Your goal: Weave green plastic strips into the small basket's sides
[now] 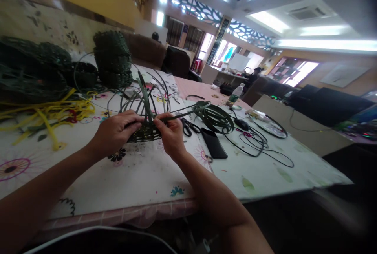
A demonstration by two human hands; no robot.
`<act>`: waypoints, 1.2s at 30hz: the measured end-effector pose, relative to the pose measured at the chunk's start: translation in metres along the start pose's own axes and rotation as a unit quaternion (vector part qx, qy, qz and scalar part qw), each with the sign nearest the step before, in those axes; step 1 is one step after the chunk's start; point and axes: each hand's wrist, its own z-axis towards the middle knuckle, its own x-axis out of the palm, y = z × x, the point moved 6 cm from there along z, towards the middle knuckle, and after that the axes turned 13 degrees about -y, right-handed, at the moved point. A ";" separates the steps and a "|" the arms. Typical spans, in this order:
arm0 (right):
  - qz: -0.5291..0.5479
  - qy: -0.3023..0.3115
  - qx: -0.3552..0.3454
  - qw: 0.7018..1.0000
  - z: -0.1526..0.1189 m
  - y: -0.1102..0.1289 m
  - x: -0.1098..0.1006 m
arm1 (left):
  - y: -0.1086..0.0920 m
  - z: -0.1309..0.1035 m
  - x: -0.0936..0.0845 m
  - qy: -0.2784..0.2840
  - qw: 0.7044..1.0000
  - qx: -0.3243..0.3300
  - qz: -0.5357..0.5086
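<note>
A partly woven dark green basket rests on the flowered tablecloth, its loose strips fanning upward and outward. My left hand has its fingers closed on the basket's left side, thumb pressed to the rim. On the right side, my right hand pinches a green strip between thumb and fingers, close to the weave. That strip runs off to the right toward a coil of green strip. Black scissors lie just right of my right hand, beside a black phone.
Stacked green baskets and yellow strips occupy the left side. To the right are a bottle, a black mouse, loose cables and a hoop. A person is far behind.
</note>
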 end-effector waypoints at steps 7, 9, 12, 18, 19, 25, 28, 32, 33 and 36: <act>0.002 -0.009 0.020 1.000 -0.002 0.000 0.002 | -0.002 -0.002 0.001 -0.019 0.990 -0.125 -0.059; -0.007 0.007 0.013 1.000 -0.003 0.001 0.004 | -0.004 -0.003 0.000 -0.040 0.988 -0.133 -0.071; -0.030 0.029 -0.040 0.998 -0.003 0.009 0.006 | -0.003 -0.004 0.000 -0.063 0.985 -0.142 -0.074; -0.071 0.046 -0.083 0.993 -0.002 0.015 0.007 | 0.003 -0.007 0.004 -0.074 0.983 -0.149 -0.078; -0.073 0.051 -0.082 0.993 -0.002 0.014 0.008 | 0.004 -0.008 0.004 -0.077 0.983 -0.147 -0.081; -0.060 0.059 -0.055 0.995 -0.002 0.007 0.009 | 0.006 -0.010 0.008 -0.060 0.983 -0.142 -0.099; -0.032 0.059 -0.039 0.997 -0.001 0.006 0.008 | 0.007 -0.010 0.008 -0.060 0.983 -0.143 -0.100; 0.005 0.038 0.008 0.999 0.001 0.002 0.004 | 0.006 -0.007 0.003 -0.074 0.982 -0.145 -0.095; 0.007 0.033 0.021 0.999 0.002 0.000 0.002 | 0.005 -0.006 0.002 -0.077 0.981 -0.147 -0.096; -0.004 0.023 0.030 0.999 0.003 -0.001 0.000 | 0.004 -0.005 0.001 -0.078 0.980 -0.152 -0.102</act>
